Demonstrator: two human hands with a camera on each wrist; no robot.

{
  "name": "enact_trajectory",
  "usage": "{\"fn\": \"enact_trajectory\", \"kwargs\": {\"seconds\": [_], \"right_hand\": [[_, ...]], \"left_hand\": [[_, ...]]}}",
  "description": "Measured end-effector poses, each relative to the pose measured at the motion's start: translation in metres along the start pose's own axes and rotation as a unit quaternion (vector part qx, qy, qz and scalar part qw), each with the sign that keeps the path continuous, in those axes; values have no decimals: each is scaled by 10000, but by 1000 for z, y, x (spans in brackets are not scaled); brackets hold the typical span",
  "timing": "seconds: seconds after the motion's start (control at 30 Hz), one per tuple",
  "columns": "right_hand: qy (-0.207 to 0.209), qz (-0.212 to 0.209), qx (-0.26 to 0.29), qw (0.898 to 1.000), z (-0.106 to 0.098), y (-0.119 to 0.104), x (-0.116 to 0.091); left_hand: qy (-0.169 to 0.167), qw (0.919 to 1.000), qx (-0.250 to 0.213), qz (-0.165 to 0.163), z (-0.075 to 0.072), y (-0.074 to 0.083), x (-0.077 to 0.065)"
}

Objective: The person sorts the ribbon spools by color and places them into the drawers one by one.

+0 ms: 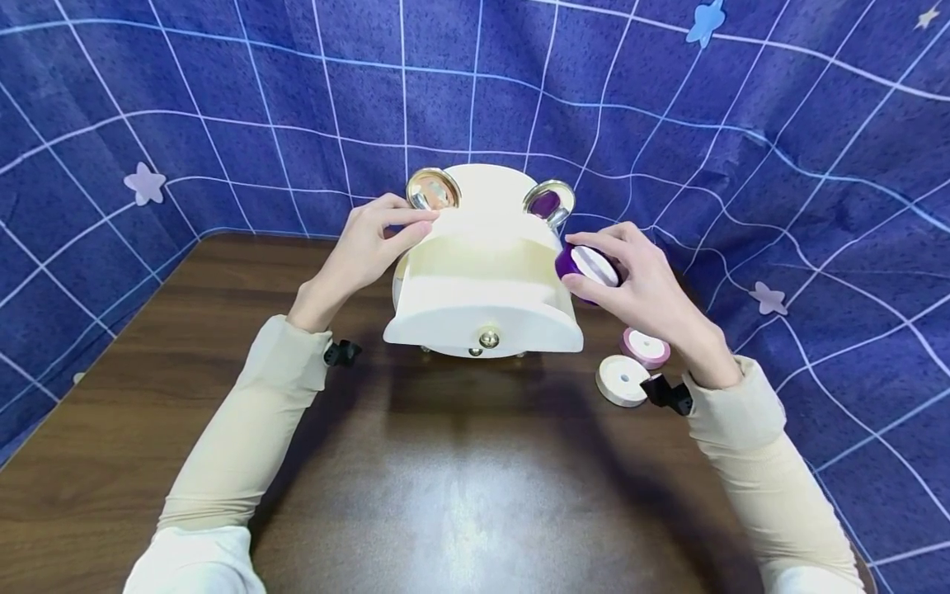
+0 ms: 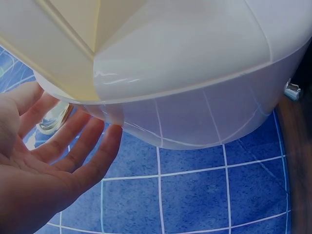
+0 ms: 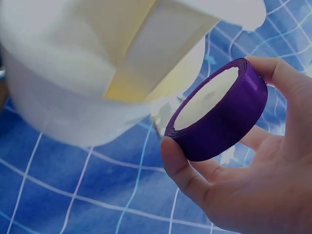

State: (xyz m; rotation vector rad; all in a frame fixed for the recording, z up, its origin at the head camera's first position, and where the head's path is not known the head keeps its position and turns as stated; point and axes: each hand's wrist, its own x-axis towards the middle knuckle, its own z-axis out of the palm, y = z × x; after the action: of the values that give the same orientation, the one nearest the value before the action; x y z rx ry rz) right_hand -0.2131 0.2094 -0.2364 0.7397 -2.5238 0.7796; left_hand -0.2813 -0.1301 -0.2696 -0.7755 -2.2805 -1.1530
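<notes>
A white box (image 1: 486, 289) stands on the table with its front flap (image 1: 482, 326) tilted out, a gold knob (image 1: 489, 338) on it. My left hand (image 1: 374, 239) is at the box's upper left side; the left wrist view shows its relaxed fingers (image 2: 92, 151) against the outer wall. To the right of the box, my right hand (image 1: 641, 276) grips a roll of purple ribbon (image 3: 224, 117) between thumb and fingers, clear of the box wall. Its white side faces up in the head view.
Two round gold-rimmed ear-shaped parts, left (image 1: 434, 189) and right (image 1: 549, 202), rise from the box's back. A pink ribbon roll (image 1: 646, 346) and a cream ribbon roll (image 1: 622, 380) lie on the brown table (image 1: 460, 495) at the right. A blue gridded cloth (image 1: 297, 124) hangs behind.
</notes>
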Motion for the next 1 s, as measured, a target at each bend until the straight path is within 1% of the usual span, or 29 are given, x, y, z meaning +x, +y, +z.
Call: {"fn": "enact_trajectory", "kwargs": {"seconds": [0.13, 0.27, 0.6, 0.83, 0.9, 0.93, 1.0], "right_hand": [[-165, 0, 163, 9997, 5, -10, 6], [-218, -93, 140, 9996, 11, -19, 10], [-204, -600, 72, 9980, 24, -40, 22], [-249, -611, -24, 9978, 31, -47, 28], [-104, -767, 23, 9970, 33, -47, 27], [50, -903, 77, 9959, 33, -47, 26], [606, -1238, 273, 9901, 34, -47, 23]], "left_hand": [[21, 10000, 9, -17, 1, -1, 0], [11, 10000, 45, 5, 1, -1, 0], [92, 9999, 5, 89, 1, -2, 1], [58, 10000, 26, 26, 1, -2, 2], [35, 10000, 32, -3, 1, -2, 1], [22, 10000, 38, -22, 1, -2, 1], [18, 10000, 42, -41, 0, -2, 0]]}}
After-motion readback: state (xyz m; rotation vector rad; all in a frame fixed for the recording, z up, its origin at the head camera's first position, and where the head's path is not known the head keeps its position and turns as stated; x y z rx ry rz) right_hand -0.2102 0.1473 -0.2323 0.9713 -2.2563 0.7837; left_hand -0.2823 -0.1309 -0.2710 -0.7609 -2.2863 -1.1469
